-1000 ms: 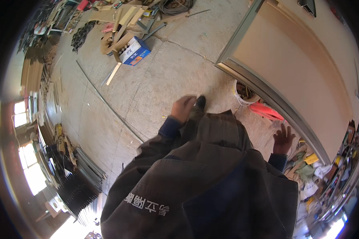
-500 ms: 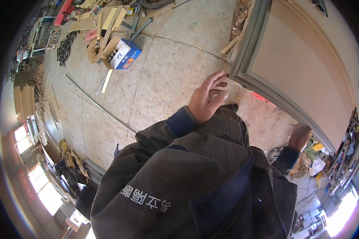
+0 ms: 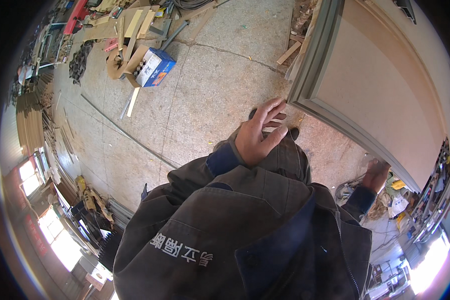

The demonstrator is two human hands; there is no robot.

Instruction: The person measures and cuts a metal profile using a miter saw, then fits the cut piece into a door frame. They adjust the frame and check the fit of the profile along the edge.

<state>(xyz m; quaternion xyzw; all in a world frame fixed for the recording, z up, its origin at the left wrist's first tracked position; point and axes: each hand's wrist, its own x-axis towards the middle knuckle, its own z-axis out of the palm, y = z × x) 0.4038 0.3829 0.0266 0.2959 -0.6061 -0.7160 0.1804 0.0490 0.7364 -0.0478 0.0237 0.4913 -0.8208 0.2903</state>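
Observation:
A large beige panel (image 3: 380, 85) with a grey frame (image 3: 330, 107) stands tilted at my right. My left hand (image 3: 261, 131) is in front of my body at the frame's near-left corner. Its index fingertip meets the corner, while the other fingers are loosely bent and the thumb stands apart; nothing is between them. Farther right, my right hand (image 3: 376, 176) is at the frame's lower edge and appears to grip it. Its fingertips are partly hidden and smeared.
On the concrete floor, a blue-and-white carton (image 3: 156, 67) stands open beside wooden strips (image 3: 135, 30). One long thin rod (image 3: 127, 134) lies left of me. Brown boards (image 3: 29, 120) are stacked at the far left. Cluttered material (image 3: 397, 200) lies beyond my right hand.
The frame's corner has shifted slightly toward me, with my left fingertips staying at it. My shoes now show below that hand. A red thing beneath the frame has gone out of sight.

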